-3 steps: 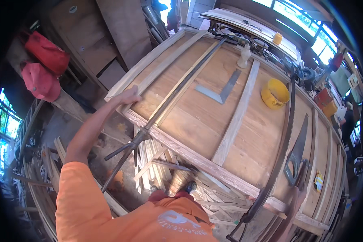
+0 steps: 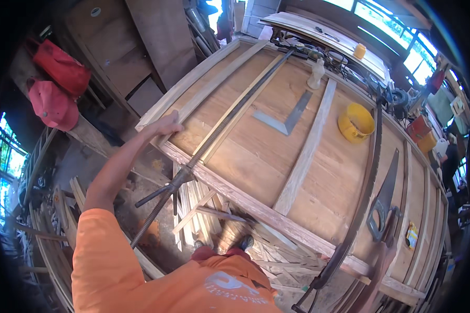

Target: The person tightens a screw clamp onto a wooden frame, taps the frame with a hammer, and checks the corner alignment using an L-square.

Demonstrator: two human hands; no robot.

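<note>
While the left hand (image 2: 167, 124) gripped the framed plywood panel (image 2: 245, 161), perhaps for steadiness, a bar clamp (image 2: 212, 136) right of that hand spanned it, likely for squeezing. A handsaw (image 2: 387, 190) lay beside the right hand (image 2: 391, 229), whose grip I couldn't tell.

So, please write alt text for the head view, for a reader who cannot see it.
A person's left hand rests on a large framed wooden panel, near its left corner; the right hand is beside a handsaw. Two long clamps cross the panel, with a metal square and a yellow bucket between them.
</note>
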